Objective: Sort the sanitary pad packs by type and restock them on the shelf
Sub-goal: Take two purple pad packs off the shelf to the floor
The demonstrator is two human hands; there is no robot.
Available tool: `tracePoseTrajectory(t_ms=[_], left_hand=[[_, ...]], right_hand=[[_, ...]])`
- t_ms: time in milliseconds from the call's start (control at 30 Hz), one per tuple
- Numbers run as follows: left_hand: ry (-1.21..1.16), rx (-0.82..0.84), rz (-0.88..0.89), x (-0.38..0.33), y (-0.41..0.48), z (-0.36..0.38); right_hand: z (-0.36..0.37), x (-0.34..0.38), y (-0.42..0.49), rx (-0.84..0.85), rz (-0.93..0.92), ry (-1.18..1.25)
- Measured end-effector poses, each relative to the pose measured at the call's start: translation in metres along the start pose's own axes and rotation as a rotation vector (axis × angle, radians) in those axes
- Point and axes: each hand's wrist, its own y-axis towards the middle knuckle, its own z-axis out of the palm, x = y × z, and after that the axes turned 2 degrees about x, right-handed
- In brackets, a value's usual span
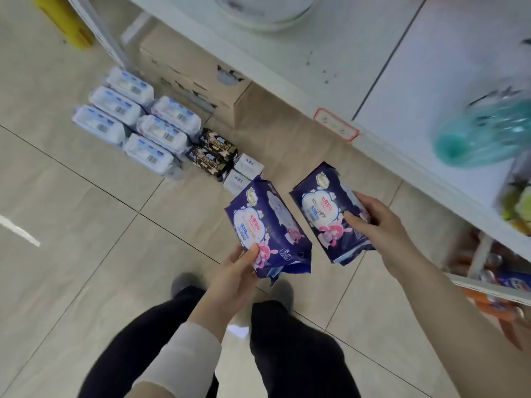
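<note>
My left hand (234, 275) grips the lower corner of a dark blue pad pack (265, 225) with a white cloud and pink rabbit print. My right hand (373, 219) holds a matching dark blue pack (324, 214) by its right side, thumb on the front. Both packs hang above the floor, side by side and apart. On the floor to the left lie several white-and-blue packs (135, 124) in two rows. Beside them sit two black packs (214, 152) and two small white packs (242, 173). The white shelf (402, 90) runs along the upper right.
A cardboard box (198, 79) stands on the floor under the shelf. A white bowl (264, 10) and a teal bag (485, 133) rest on the shelf. Lower shelves at right hold orange and blue goods (494, 288). My legs and shoes are below the packs.
</note>
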Motion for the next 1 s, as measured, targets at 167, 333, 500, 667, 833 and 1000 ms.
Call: tracePoseTrajectory(t_ms=[167, 333, 500, 667, 833, 1000], left_hand=[[-0.073, 0.002, -0.027, 0.028, 0.097, -0.057], [-0.07, 0.038, -0.03, 0.055, 0.188, -0.111], [-0.111, 0.009, -0.011, 0.079, 0.255, -0.156], [-0.154, 0.015, 0.025, 0.095, 0.291, -0.179], [-0.189, 0.049, 0.057, 0.106, 0.304, -0.186], [-0.188, 0.094, 0.092, 0.111, 0.309, -0.187]], right_hand=[[0.029, -0.073, 0.1, 0.041, -0.018, -0.101], [0.059, -0.136, 0.199, 0.113, -0.101, -0.248], [0.084, -0.18, 0.275, 0.158, -0.197, -0.371], [0.095, -0.217, 0.312, 0.141, -0.311, -0.395], [0.1, -0.243, 0.329, 0.157, -0.393, -0.428], [0.106, -0.253, 0.339, 0.156, -0.453, -0.432]])
